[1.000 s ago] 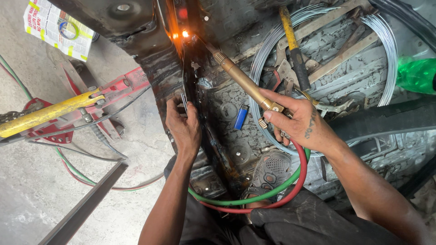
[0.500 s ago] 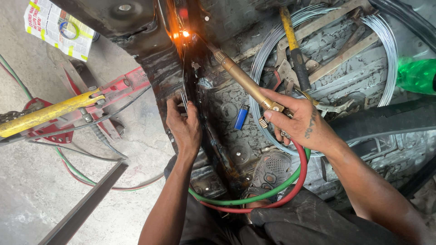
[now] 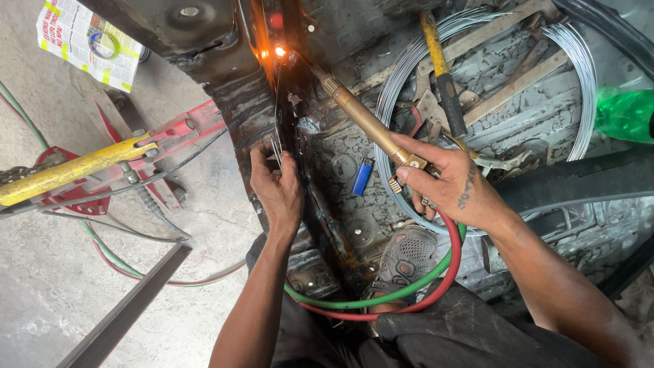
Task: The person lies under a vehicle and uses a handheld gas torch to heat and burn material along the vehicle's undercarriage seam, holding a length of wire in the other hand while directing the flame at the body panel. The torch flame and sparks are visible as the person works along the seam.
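Note:
My right hand grips a brass gas torch whose tip points up-left at a glowing orange spot on a dark, scorched metal panel. A red hose and a green hose loop from the torch handle down past my foot. My left hand pinches a thin metal rod that runs up along the panel's seam toward the glow.
A coil of silver wire, a yellow-handled tool and pliers lie on the panel, with a blue lighter between my hands. A red jack with a yellow handle stands left. A green plastic bottle lies right; a newspaper top left.
The glow at the torch tip has shrunk and dimmed slightly. Both hands hold nearly the same positions.

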